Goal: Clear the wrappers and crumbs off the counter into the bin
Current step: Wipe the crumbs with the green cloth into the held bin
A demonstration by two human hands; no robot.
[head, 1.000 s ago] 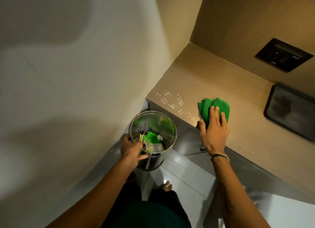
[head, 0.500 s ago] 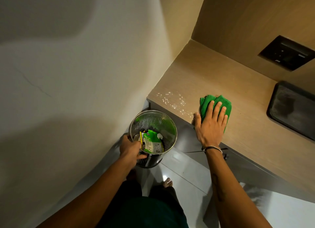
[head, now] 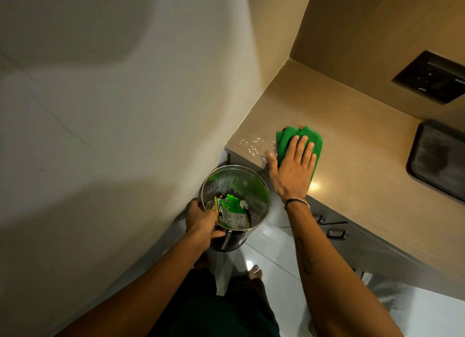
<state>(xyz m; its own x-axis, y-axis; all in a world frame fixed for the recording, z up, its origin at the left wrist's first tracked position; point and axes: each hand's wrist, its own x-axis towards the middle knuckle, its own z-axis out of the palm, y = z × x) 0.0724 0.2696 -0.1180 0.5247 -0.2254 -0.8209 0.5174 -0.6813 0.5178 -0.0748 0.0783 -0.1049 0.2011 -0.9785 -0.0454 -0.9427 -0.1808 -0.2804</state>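
Note:
My left hand (head: pixel 202 223) grips the near rim of a perforated steel bin (head: pixel 241 180), held just below the counter's left corner. Green wrappers (head: pixel 232 212) lie inside the bin. My right hand (head: pixel 293 166) lies flat, fingers spread, pressing a folded green cloth (head: pixel 289 135) onto the wooden counter (head: pixel 352 140) near its front edge. Pale crumbs (head: pixel 251 145) are scattered on the counter corner, just left of the cloth and above the bin.
A dark tray (head: pixel 440 160) rests on the counter at the right. A black switch panel (head: pixel 431 77) sits in the back wall. A white wall closes the left side. Grey drawers with handles (head: pixel 336 233) run under the counter; my bare feet stand on glossy floor tiles.
My right hand has slid the green cloth left along the counter into the crumbs, and the patch of crumbs looks smaller. My left hand keeps holding the bin under the corner.

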